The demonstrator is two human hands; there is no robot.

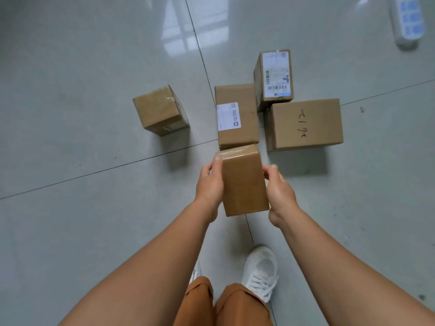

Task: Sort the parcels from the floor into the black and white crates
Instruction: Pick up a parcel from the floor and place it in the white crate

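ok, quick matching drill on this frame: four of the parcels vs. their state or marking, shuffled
Things:
1. held parcel
2. lone parcel
3. big parcel
4. upright parcel

States:
a. handwritten marks on top
b. apart on the floor, left of the cluster
c. gripped between left hand and right hand
d. large white label with barcodes

Pairs: 1-c, 2-b, 3-a, 4-d
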